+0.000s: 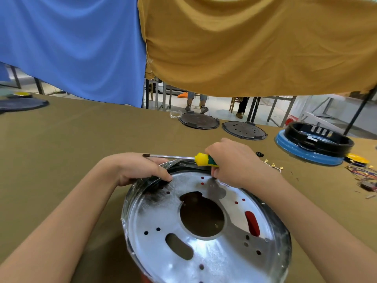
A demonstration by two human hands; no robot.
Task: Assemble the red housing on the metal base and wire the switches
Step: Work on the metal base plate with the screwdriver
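Note:
A round shiny metal base [159, 225] with a big centre hole and several small holes lies tilted in front of me, its face up. Red of the housing [252, 223] shows through a slot on its right side and at its lower edge. My left hand [140, 168] grips the far left rim of the base. My right hand [232, 162] holds a yellow and green handled screwdriver [204, 159], whose shaft points left across the far rim, while its fingertips touch the plate near two small red holes.
The table has an olive cloth [81, 139]. Two dark round lids [199, 121] [244, 130] lie at the back, a black ring on a blue disc [314, 144] at the right. Loose wires and switches [365, 174] and small brass terminals [273, 165] lie at the right.

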